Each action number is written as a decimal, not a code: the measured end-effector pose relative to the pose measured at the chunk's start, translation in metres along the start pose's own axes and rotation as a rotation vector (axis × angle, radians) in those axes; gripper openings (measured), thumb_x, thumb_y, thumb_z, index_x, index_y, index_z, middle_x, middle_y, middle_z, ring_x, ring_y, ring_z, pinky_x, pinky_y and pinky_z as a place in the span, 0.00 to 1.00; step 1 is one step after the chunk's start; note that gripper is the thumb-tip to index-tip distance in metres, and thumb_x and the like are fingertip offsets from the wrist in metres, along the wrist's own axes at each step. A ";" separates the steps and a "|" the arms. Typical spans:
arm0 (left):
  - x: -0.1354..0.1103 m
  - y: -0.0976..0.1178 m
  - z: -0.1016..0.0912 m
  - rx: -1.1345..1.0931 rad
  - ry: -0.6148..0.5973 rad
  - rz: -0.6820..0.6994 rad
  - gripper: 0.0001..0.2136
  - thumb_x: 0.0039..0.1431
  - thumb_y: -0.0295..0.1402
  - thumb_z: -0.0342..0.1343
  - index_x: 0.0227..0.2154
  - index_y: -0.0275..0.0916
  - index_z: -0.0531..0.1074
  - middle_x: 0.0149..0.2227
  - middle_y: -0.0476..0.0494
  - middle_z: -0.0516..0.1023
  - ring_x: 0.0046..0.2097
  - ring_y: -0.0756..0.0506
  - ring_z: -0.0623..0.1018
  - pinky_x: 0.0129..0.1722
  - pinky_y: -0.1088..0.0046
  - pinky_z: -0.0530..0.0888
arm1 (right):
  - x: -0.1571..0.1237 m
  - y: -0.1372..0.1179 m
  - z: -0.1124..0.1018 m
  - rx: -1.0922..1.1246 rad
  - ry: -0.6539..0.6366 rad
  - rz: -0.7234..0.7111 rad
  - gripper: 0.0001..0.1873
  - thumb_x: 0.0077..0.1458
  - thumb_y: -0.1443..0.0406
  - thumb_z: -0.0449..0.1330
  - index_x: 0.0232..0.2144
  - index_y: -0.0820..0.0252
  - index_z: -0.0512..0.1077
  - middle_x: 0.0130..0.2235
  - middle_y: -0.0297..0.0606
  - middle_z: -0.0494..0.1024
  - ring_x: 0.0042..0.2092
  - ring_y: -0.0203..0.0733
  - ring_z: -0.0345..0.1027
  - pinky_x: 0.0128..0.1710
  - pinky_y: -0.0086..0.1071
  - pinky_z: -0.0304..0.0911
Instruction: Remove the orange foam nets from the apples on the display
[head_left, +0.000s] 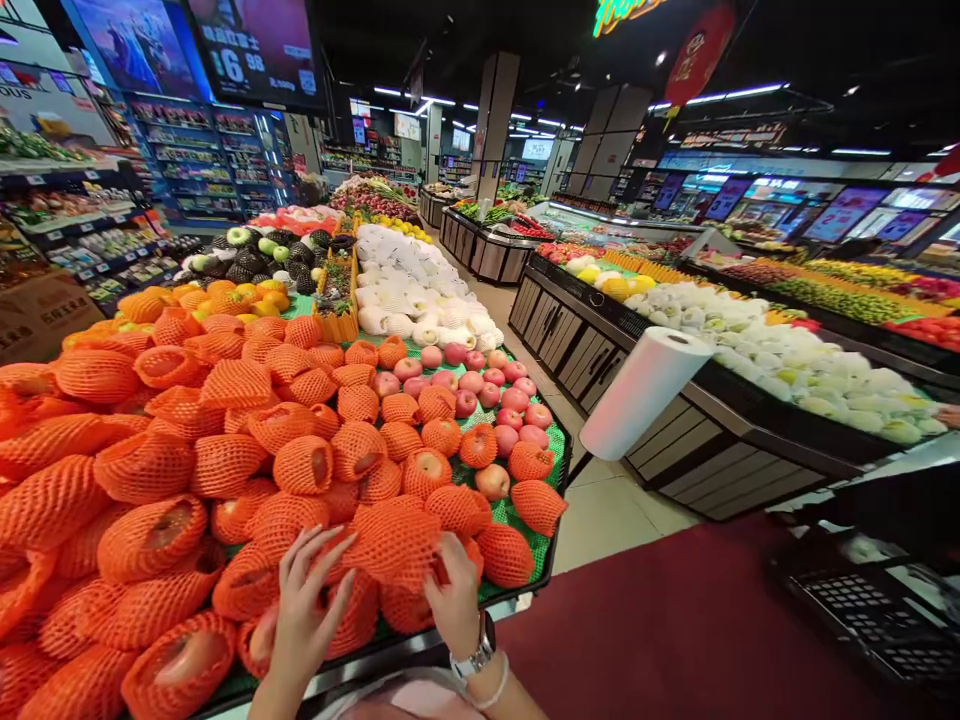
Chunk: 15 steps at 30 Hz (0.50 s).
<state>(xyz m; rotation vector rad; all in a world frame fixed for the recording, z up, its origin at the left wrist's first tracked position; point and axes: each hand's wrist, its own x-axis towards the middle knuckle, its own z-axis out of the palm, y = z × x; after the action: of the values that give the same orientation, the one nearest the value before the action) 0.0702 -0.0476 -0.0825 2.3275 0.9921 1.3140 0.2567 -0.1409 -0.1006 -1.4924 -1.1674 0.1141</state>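
Observation:
Near the front edge of the fruit stand, my right hand (454,592) is closed on the edge of an orange foam fruit net (396,543). Whether there is an apple inside that net cannot be seen. My left hand (309,597) is open on the net's left side, its fingers spread over the netted fruit below. Around both hands lie many apples in orange foam nets (154,535). Bare pink apples (471,381) sit further back on green matting, and a paler apple (492,482) shows just beyond my right hand.
A roll of plastic bags (643,395) stands at the stand's right corner. White-netted fruit (409,290) and oranges (251,297) lie behind. Across the aisle is another fruit counter (694,430). A black basket (862,610) is at the lower right.

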 end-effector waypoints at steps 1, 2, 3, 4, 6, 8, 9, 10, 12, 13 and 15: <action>0.000 0.008 0.008 -0.021 -0.008 0.010 0.18 0.57 0.33 0.57 0.51 0.55 0.74 0.47 0.43 0.78 0.55 0.35 0.71 0.59 0.48 0.63 | 0.004 0.006 -0.010 -0.009 -0.038 0.065 0.17 0.47 0.71 0.53 0.39 0.56 0.74 0.38 0.41 0.78 0.41 0.48 0.72 0.43 0.41 0.70; 0.000 0.015 0.016 -0.048 -0.020 0.011 0.18 0.58 0.33 0.57 0.51 0.54 0.74 0.46 0.44 0.79 0.54 0.35 0.72 0.59 0.49 0.64 | 0.009 0.013 -0.019 -0.014 -0.085 0.118 0.19 0.47 0.70 0.54 0.42 0.57 0.74 0.38 0.41 0.79 0.41 0.48 0.72 0.41 0.39 0.69; -0.001 0.022 0.023 -0.077 -0.034 -0.004 0.17 0.58 0.33 0.56 0.50 0.53 0.74 0.45 0.44 0.79 0.53 0.36 0.73 0.58 0.51 0.66 | 0.013 0.019 -0.028 -0.012 -0.145 0.154 0.19 0.47 0.71 0.54 0.43 0.58 0.74 0.36 0.40 0.79 0.38 0.46 0.72 0.37 0.36 0.68; -0.002 0.028 0.031 -0.099 -0.042 -0.037 0.15 0.58 0.33 0.56 0.49 0.52 0.75 0.43 0.43 0.80 0.50 0.37 0.75 0.55 0.54 0.70 | 0.016 0.025 -0.037 -0.007 -0.205 0.173 0.17 0.47 0.71 0.54 0.40 0.58 0.74 0.32 0.37 0.78 0.33 0.44 0.70 0.33 0.33 0.66; -0.004 0.041 0.046 -0.111 -0.022 -0.138 0.13 0.59 0.35 0.56 0.45 0.49 0.77 0.39 0.43 0.79 0.43 0.39 0.78 0.45 0.61 0.75 | 0.020 0.035 -0.050 0.000 -0.264 0.158 0.14 0.45 0.74 0.52 0.32 0.58 0.73 0.24 0.32 0.72 0.26 0.39 0.64 0.26 0.28 0.59; -0.006 0.053 0.061 -0.102 0.023 -0.232 0.10 0.58 0.37 0.57 0.41 0.47 0.79 0.33 0.44 0.76 0.36 0.42 0.77 0.37 0.66 0.76 | 0.020 0.044 -0.060 -0.005 -0.241 0.116 0.12 0.44 0.77 0.51 0.24 0.57 0.70 0.22 0.31 0.68 0.25 0.38 0.60 0.26 0.28 0.56; -0.006 0.059 0.068 -0.105 0.049 -0.266 0.10 0.57 0.38 0.58 0.40 0.46 0.78 0.31 0.46 0.75 0.34 0.44 0.77 0.36 0.67 0.75 | 0.019 0.049 -0.063 -0.006 -0.208 0.082 0.12 0.44 0.77 0.51 0.22 0.57 0.68 0.22 0.32 0.68 0.27 0.39 0.61 0.27 0.29 0.57; -0.005 0.063 0.074 -0.125 0.084 -0.297 0.10 0.56 0.39 0.59 0.40 0.46 0.78 0.30 0.48 0.73 0.33 0.44 0.76 0.36 0.68 0.75 | 0.018 0.052 -0.066 -0.001 -0.175 0.043 0.13 0.44 0.78 0.51 0.20 0.57 0.67 0.23 0.33 0.68 0.30 0.40 0.62 0.30 0.30 0.58; -0.003 0.072 0.086 -0.223 0.164 -0.366 0.14 0.53 0.40 0.63 0.43 0.45 0.74 0.28 0.51 0.73 0.32 0.46 0.76 0.38 0.68 0.76 | 0.015 0.059 -0.070 0.031 -0.136 -0.037 0.14 0.45 0.78 0.51 0.18 0.56 0.65 0.24 0.35 0.69 0.32 0.42 0.63 0.32 0.32 0.61; -0.001 0.075 0.091 -0.285 0.200 -0.411 0.16 0.51 0.41 0.64 0.43 0.45 0.72 0.28 0.51 0.73 0.32 0.46 0.76 0.37 0.69 0.76 | 0.014 0.062 -0.073 0.051 -0.131 -0.068 0.15 0.47 0.78 0.51 0.18 0.56 0.67 0.25 0.36 0.70 0.32 0.42 0.65 0.32 0.32 0.62; 0.003 0.081 0.098 -0.404 0.216 -0.516 0.16 0.48 0.45 0.66 0.37 0.44 0.72 0.28 0.50 0.74 0.32 0.46 0.77 0.35 0.70 0.77 | 0.012 0.068 -0.079 0.096 -0.149 -0.050 0.13 0.52 0.75 0.53 0.27 0.55 0.73 0.30 0.37 0.75 0.34 0.43 0.69 0.34 0.34 0.67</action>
<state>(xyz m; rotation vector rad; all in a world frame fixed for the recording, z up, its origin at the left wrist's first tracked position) 0.1872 -0.0958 -0.0896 1.5254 1.1601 1.3979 0.3532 -0.1752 -0.1232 -1.3880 -1.2999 0.2472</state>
